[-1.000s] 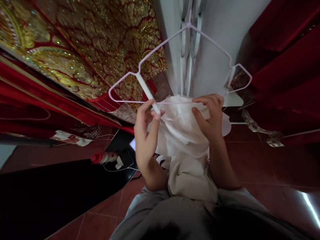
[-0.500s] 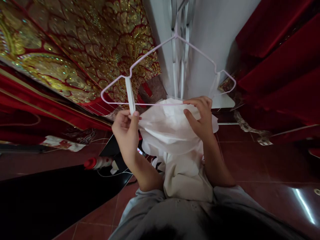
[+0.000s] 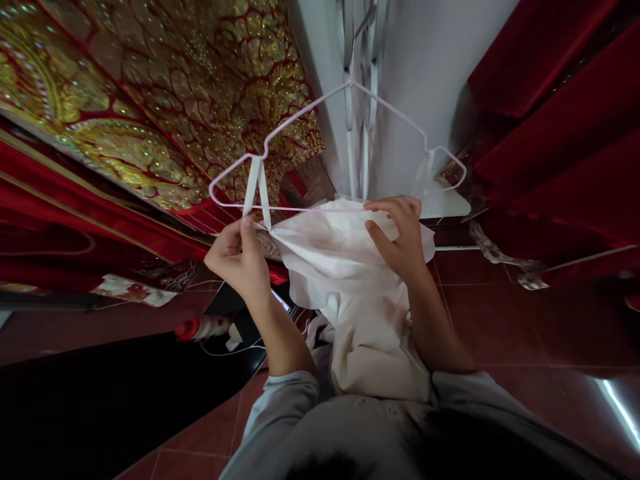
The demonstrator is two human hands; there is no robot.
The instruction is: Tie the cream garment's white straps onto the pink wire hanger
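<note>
A pale lilac clothes hanger [image 3: 351,82] hangs by its hook ahead of me. Over its left notch loops a white strap [image 3: 251,187], its two sides parted. My left hand [image 3: 237,260] pinches the strap between thumb and fingertips, just below the hanger's bottom bar. A white garment [image 3: 325,250] with thin, gathered layers drapes under the bar and falls towards my lap. Fingers apart, my right hand [image 3: 400,237] rests at the bar and the garment's top edge, thumb away from the fingers. Another sheer strap [image 3: 425,175] loops at the hanger's right notch.
Gold sequined red cloth [image 3: 200,100] hangs at the left, red drapes [image 3: 565,133] at the right. White metal bars [image 3: 365,147] stand behind the hanger. At lower left, a black table [image 3: 125,393] bears a red-capped bottle [image 3: 203,327], a phone [image 3: 281,300] and cables.
My left hand has moved left and slightly down with the strap, spreading its two sides apart. The hanger has shifted slightly. My right hand has stayed nearly in place.
</note>
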